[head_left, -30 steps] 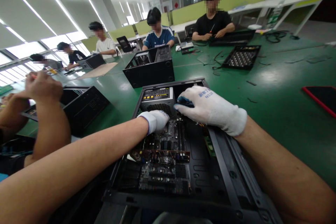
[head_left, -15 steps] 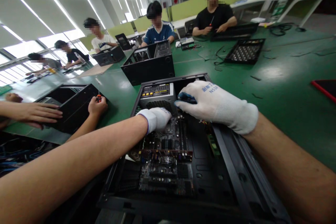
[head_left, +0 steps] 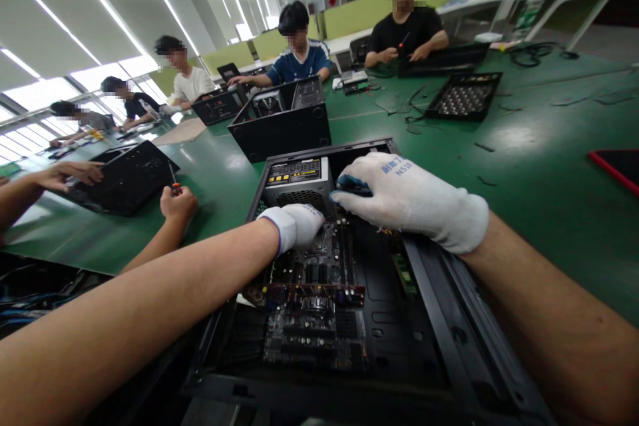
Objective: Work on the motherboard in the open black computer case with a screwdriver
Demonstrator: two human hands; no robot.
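Observation:
An open black computer case (head_left: 452, 319) lies in front of me with a motherboard (head_left: 319, 266) inside. A grey power supply (head_left: 302, 176) with a yellow and black label sits at its far end. My left hand (head_left: 299, 225), in a white glove, is closed at the motherboard's far edge, just in front of the power supply; its fingertips are hidden. Beside the power supply, my right hand (head_left: 409, 196) reaches in over the case's right side. Its blue-coated fingers are curled in, with the thumb below them; whatever they grip is hidden.
To the left, a co-worker's hands hold a black case (head_left: 124, 180) and a screwdriver (head_left: 176, 188). Another black case (head_left: 282, 116) stands beyond mine. A black perforated panel (head_left: 464, 96) and loose cables (head_left: 532, 54) lie on the green table (head_left: 524, 146). Several people sit opposite.
My hands have barely moved. At left, the co-worker's case has been tipped and shifted away. Across the table, the person in blue has stretched an arm sideways, and a case beside them has moved right.

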